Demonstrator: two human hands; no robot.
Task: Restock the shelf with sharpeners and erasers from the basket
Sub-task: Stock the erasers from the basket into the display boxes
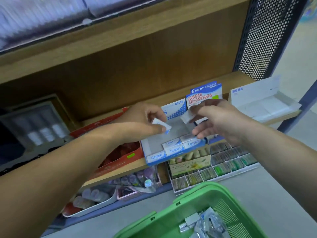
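Note:
A blue and white Campus display box (147, 152) stands on the wooden shelf (120, 170), with several Campus erasers (175, 146) lined up at its front. My left hand (145, 120) pinches a white and blue eraser (162, 126) above the box. My right hand (216, 120) holds a second white eraser (187, 116) between thumb and fingers over the box's back half. The green basket (173, 217) sits below at the bottom right, holding several wrapped packets (204, 224).
A Pilot foam eraser display card (205, 94) stands behind the box. A red box (118, 157) lies to its left and a white box (257, 100) to its right. Lower shelves hold trays of small coloured items (228, 162). A black perforated panel (264, 36) bounds the right side.

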